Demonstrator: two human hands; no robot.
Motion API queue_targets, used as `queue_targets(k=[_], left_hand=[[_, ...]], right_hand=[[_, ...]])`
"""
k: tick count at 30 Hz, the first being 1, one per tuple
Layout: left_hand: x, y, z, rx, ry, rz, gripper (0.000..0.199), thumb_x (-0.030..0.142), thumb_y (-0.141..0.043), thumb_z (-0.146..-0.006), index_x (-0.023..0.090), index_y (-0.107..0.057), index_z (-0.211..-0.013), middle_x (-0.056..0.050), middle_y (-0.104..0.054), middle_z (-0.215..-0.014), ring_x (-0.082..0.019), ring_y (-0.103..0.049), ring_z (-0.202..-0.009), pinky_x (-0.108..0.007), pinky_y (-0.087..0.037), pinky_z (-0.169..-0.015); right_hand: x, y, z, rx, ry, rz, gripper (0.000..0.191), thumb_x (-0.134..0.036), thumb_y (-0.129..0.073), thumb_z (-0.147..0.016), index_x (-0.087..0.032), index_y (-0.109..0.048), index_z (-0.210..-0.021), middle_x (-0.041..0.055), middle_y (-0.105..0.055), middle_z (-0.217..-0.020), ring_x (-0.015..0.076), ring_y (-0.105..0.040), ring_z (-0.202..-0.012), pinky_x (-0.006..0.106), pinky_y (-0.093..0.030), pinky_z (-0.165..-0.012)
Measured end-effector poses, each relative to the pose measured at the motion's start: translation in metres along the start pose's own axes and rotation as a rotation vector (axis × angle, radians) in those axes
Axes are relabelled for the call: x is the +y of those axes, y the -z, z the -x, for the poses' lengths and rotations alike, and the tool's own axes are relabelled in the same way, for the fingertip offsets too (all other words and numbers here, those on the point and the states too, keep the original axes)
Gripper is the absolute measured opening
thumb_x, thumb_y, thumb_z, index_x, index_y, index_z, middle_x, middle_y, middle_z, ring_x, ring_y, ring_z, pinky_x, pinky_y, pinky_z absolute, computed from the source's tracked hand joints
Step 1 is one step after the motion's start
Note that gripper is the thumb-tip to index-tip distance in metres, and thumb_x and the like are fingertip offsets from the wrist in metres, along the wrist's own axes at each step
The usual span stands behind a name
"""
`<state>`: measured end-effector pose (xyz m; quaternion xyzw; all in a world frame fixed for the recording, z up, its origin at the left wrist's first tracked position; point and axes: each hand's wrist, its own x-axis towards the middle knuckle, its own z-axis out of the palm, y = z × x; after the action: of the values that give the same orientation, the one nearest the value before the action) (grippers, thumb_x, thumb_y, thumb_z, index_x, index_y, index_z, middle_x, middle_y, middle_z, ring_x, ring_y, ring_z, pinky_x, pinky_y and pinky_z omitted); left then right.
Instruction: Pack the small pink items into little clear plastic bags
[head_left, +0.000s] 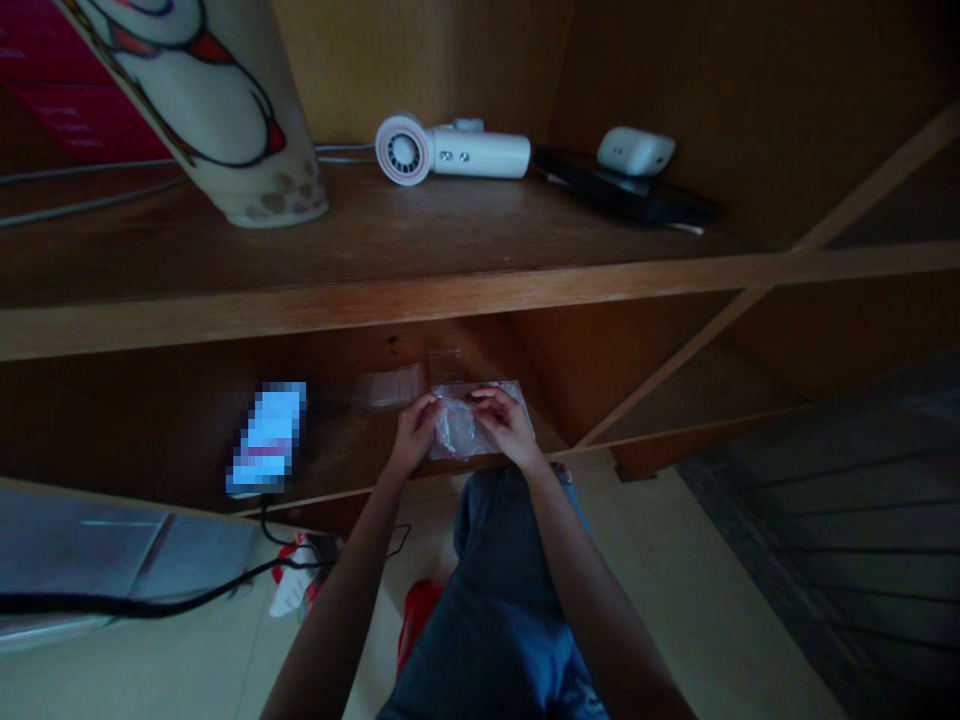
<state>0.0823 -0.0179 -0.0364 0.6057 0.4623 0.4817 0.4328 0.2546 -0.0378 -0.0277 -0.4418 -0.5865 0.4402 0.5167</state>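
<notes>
A crinkled clear plastic bag [456, 428] lies at the front of the lower shelf, between my two hands. My left hand [415, 436] pinches its left edge, thumb and fingers together. From the other side my right hand [507, 424] has curled fingers closed on the bag's upper right part. Under and behind it, a flat clear sheet or packet [514, 392] shows; I cannot tell whether it belongs to the same bag. Beside my left hand is a stack of small clear bags [394, 386] with reddish lines.
A lit phone [268, 440] with a cable stands at left on the lower shelf [337, 455]. The upper shelf [420, 240] above my hands bears a large cup [225, 110], a white handheld fan [457, 152] and a white case [636, 151] on a dark flat object [592, 185].
</notes>
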Motion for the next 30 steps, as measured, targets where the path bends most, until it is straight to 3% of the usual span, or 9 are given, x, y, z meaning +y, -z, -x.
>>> queue_targets(k=[10,22,30], left_hand=[[-0.007,-0.001,-0.001,-0.050,0.022,0.010,0.026,0.038,-0.058,-0.072,0.013,-0.064,-0.070,-0.001,-0.062,-0.062,-0.009,-0.051,-0.051,-0.019,-0.039,-0.050],[-0.009,0.000,0.001,0.025,-0.033,0.004,0.025,0.037,-0.059,-0.074,0.014,-0.066,-0.070,-0.001,-0.064,-0.062,-0.010,-0.054,-0.054,-0.019,-0.042,-0.049],[-0.005,0.001,0.002,-0.089,-0.021,-0.019,0.025,0.037,-0.061,-0.073,0.014,-0.068,-0.075,-0.001,-0.065,-0.064,-0.010,-0.055,-0.054,-0.019,-0.042,-0.050]], right_hand=[[-0.001,0.000,0.000,0.008,-0.018,0.008,0.023,-0.020,-0.056,-0.074,-0.022,-0.056,-0.097,-0.0006,-0.058,-0.073,0.0135,-0.056,-0.067,0.027,-0.043,-0.063],[0.000,-0.010,-0.001,0.001,0.004,0.018,0.022,-0.024,-0.059,-0.074,-0.021,-0.058,-0.096,-0.0003,-0.058,-0.074,0.0123,-0.054,-0.068,0.025,-0.042,-0.063],[-0.002,-0.012,0.001,-0.019,0.006,0.016,0.017,-0.024,-0.060,-0.074,-0.021,-0.061,-0.091,-0.0013,-0.055,-0.070,0.0118,-0.051,-0.065,0.024,-0.041,-0.062]])
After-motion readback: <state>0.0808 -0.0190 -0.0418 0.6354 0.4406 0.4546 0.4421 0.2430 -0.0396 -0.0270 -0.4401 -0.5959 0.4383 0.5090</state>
